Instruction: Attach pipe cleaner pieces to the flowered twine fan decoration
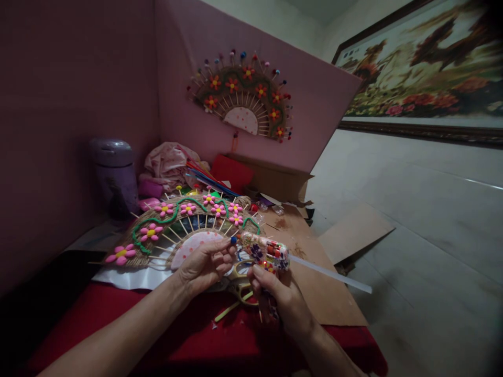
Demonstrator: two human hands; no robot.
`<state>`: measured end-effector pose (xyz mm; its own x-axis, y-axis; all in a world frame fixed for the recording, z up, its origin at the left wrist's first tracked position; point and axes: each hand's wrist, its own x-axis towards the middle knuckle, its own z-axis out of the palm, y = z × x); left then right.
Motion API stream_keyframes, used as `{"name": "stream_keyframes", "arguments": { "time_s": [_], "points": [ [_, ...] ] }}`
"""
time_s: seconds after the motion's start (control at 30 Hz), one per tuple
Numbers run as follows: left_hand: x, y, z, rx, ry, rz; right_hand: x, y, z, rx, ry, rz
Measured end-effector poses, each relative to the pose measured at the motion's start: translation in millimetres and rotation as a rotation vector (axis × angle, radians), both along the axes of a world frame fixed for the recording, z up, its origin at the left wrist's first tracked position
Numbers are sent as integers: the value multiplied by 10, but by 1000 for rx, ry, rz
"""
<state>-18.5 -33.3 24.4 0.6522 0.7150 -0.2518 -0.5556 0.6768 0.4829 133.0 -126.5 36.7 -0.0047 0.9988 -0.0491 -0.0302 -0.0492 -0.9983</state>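
Over red cloth (pixel 82 311), the left hand (pixel 212 262) pinches a ball (pixel 233 240); the right hand (pixel 277 290) grips the glue gun (pixel 261 247) just beside it; gluing seems underway, calling for steady aim; the fan (pixel 194 245) lies beyond the left hand.

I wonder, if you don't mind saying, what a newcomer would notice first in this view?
Probably the big fan with pink flowers lying on the table, echoed by the orange-flowered fan on the pink panel behind it. Next, front and centre, the right hand grips a brightly patterned glue gun, while the left hand pinches a small blue ball near its nozzle.
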Motion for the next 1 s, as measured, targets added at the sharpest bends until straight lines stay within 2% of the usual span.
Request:
{"name": "stream_keyframes", "arguments": {
  "time_s": [0.23, 0.53, 0.77, 1.0],
  "points": [
    [-3, 32, -20, -3, -40, -35, 10, -3, 47, 27, 117, -44],
    [1, 50, -58, -42, -35, -11, -9, 51, 6, -3, -2, 13],
    [2, 76, -107, -49, -21, -19, -39, 70, 31, -59, 31, -15],
    [3, 68, -93, -41, -10, -14, -30, 83, 19, -97, 27, 5]
  ]
}}
